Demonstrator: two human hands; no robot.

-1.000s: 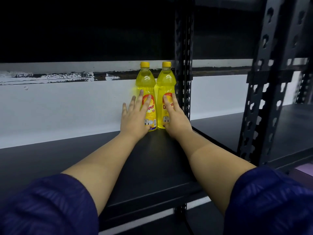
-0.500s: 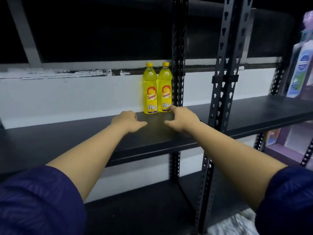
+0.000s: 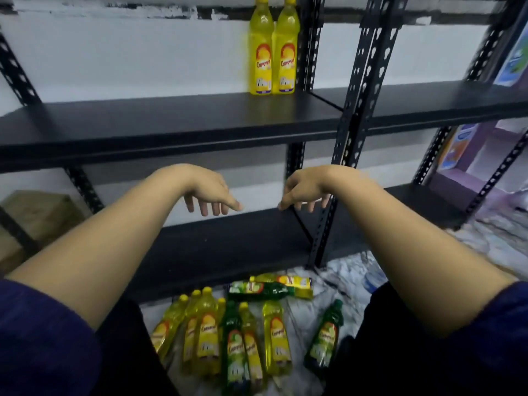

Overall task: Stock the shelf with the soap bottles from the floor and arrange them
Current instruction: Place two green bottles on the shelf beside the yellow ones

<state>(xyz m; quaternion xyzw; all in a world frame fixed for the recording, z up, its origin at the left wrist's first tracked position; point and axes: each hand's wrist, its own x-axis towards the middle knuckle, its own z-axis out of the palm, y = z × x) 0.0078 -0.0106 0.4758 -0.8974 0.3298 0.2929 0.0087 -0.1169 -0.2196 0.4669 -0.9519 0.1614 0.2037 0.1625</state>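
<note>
Two yellow soap bottles [image 3: 272, 50] stand upright side by side at the back of the black shelf [image 3: 171, 118], close to a black upright post. Below, on the floor, lie several yellow soap bottles [image 3: 205, 335] and green soap bottles [image 3: 235, 350], one green bottle [image 3: 324, 338] apart on the right. My left hand [image 3: 210, 192] and my right hand [image 3: 304, 188] hang in the air in front of the lower shelf, fingers loose and pointing down, holding nothing. Both hands are well below the shelved bottles and above the floor bottles.
A lower black shelf [image 3: 228, 247] spans beneath my hands. Perforated black posts [image 3: 354, 95] divide the shelving bays. A cardboard box [image 3: 34, 215] sits at the left. Colourful packages [image 3: 457, 147] stand on the right. Crumpled plastic sheeting [image 3: 357, 270] covers the floor.
Both hands have left the two shelved bottles and dropped below the shelf. My view has pulled back and tilted down, so the floor bottles have come into sight.
</note>
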